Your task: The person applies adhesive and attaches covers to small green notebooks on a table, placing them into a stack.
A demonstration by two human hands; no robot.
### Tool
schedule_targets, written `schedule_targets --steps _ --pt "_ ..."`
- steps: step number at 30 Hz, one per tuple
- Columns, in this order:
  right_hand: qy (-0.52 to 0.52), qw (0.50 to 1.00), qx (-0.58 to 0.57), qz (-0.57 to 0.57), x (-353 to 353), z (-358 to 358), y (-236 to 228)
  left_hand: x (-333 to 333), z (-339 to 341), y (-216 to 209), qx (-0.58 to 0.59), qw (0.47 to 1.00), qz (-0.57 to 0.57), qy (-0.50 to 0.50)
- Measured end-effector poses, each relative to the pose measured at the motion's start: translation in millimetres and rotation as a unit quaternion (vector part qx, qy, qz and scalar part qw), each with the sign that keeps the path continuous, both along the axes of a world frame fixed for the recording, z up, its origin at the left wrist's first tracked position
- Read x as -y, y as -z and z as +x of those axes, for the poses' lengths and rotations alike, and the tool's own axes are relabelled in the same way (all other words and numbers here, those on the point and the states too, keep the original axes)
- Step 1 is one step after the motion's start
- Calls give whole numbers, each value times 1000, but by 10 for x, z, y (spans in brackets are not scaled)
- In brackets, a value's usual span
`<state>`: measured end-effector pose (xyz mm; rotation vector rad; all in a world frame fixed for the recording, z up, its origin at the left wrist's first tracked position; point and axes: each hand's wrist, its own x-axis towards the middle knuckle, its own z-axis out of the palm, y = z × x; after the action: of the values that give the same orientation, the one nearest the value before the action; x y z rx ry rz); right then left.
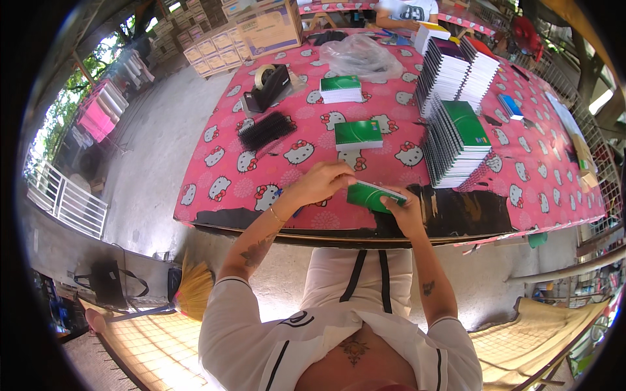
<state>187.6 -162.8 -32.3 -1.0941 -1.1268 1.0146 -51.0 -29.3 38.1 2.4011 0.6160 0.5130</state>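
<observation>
A small green-covered notebook is tilted over the near edge of the table, with my right hand gripping its right end, thumb on the cover. At its left end, my left hand has its fingers drawn together; whatever they pinch is too small to make out. Just beyond lies a low stack of green notebooks, and behind it another stack with a green top. To the right rises a tall stack of spiral-bound green notebooks.
Black binding coils lie left of the stacks, below a tape dispenser. Clear plastic and tall notebook stacks stand farther back. A large cardboard box sits at the far left corner. Across the table is another person.
</observation>
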Motion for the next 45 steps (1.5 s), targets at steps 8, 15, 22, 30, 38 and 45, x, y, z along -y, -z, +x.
schedule_targets --steps 8,15,22,30,38,45 --pt "102 995 -6 -8 144 -291 -280 845 318 162 -18 909 343 -235" --pt "75 997 1 2 168 -232 -272 387 89 -74 22 965 243 -100" --pt "10 996 77 41 226 -126 -382 311 -8 -309 53 996 66 5" --pt "-21 999 31 16 305 -84 -386 386 -16 -398 -16 990 143 -3" --pt "71 992 -102 12 283 -239 -391 1181 314 209 -64 940 295 -157" --pt "73 994 -85 -7 354 -192 -425 1144 347 321 -77 934 311 -158"
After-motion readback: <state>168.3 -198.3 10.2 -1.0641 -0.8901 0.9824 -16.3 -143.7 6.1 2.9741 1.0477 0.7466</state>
